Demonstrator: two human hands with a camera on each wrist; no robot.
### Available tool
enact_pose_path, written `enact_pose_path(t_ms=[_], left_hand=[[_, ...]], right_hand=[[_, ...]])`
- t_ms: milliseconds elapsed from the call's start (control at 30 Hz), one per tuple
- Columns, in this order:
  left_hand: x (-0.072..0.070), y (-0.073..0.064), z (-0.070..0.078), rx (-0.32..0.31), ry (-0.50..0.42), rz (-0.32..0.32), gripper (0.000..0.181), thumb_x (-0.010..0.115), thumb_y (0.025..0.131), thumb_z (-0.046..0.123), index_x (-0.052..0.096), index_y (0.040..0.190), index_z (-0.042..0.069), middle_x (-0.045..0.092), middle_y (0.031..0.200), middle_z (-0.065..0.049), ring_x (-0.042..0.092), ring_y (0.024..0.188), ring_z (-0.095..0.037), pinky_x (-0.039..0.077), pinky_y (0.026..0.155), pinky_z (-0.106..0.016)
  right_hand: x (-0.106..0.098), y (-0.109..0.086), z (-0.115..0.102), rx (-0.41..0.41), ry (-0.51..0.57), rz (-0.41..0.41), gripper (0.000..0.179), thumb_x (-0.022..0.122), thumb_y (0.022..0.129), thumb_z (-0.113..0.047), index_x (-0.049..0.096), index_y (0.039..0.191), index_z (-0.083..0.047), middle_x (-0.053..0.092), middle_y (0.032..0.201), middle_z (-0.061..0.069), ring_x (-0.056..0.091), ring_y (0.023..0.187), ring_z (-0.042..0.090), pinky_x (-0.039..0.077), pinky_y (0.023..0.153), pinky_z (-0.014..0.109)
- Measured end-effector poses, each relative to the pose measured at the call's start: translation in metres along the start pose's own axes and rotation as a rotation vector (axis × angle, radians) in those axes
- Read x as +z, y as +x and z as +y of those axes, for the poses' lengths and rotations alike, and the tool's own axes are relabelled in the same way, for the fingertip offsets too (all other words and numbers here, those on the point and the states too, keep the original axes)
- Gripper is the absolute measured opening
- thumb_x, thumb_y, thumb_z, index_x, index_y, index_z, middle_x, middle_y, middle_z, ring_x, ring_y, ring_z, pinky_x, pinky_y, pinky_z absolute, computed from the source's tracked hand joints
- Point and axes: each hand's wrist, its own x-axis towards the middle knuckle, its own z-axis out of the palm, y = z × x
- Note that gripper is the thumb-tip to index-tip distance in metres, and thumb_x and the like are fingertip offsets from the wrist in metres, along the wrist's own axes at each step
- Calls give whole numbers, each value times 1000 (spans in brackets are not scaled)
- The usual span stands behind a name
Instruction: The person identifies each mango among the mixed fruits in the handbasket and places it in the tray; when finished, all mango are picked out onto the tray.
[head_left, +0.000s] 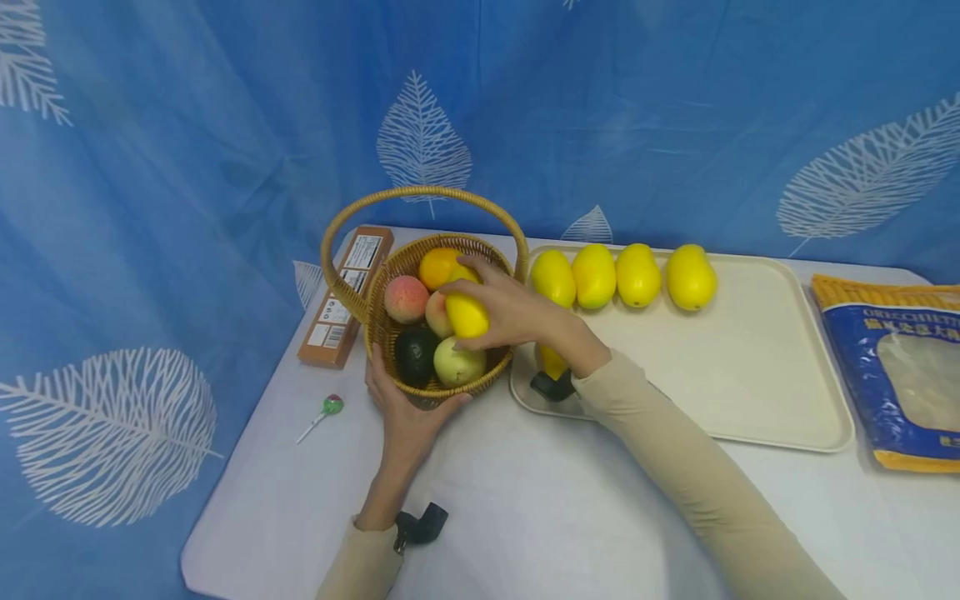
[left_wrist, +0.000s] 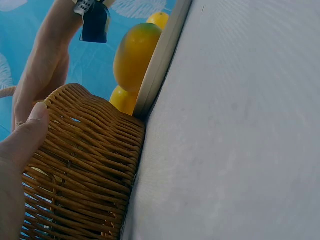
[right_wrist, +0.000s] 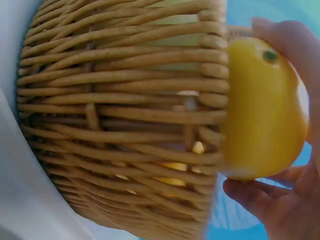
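A wicker basket with a tall arched handle holds an orange, peaches, a dark avocado and a pale green round fruit. My right hand grips a yellow mango over the basket's right side, right at the rim. With my left hand I hold the basket at its near left side, fingers and thumb spread around the wall. In the left wrist view the thumb lies by the rim. More mangoes stand in a row on a cream tray.
Under my right wrist, another mango is partly hidden on the tray. A brown box lies left of the basket, with a lollipop in front of it. A blue and yellow pasta bag lies right of the tray.
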Motion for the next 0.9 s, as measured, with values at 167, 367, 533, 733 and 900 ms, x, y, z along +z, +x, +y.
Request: enact_pose_path(t_ms=[167,367,533,733,900], left_hand=[[-2,0,14,-6,-18,-5,132,93,62,13,-1,155,5,-5,160,-22,5,145,-42,8,116,-67],[-1,1,13,21,-20,0,131,91,60,4,0,155,2,-4,158,-27,6,143,-46,9,115,-68],[3,3,-11,16,-1,6,136,95,59,17,0,156,11,-4,162,-13,6,146,-37,11,116,-65],[3,1,-14,13,-14,12,136,95,61,26,0,157,12,-3,162,-9,6,147,-31,11,117,-64],[4,-1,-15,23,-13,25,135,95,61,24,1,157,11,-3,162,-11,5,147,-31,10,117,-63]], right_hand=[[-15,-9,-9,-89,-6,82,70,79,75,-53,58,134,-21,31,153,19,33,140,36,44,107,50],[-26,-24,-23,-156,4,183,67,79,75,-52,59,132,-23,32,152,18,34,139,33,48,102,46],[-46,-50,-33,-201,4,327,71,85,69,-48,60,130,-20,31,153,18,37,138,33,52,97,45],[-66,-97,-20,-112,49,446,79,93,60,-32,60,130,-16,29,155,16,40,136,35,54,93,50],[-58,-134,14,59,9,483,78,93,58,-28,61,128,-15,34,153,16,37,136,36,51,93,58]])
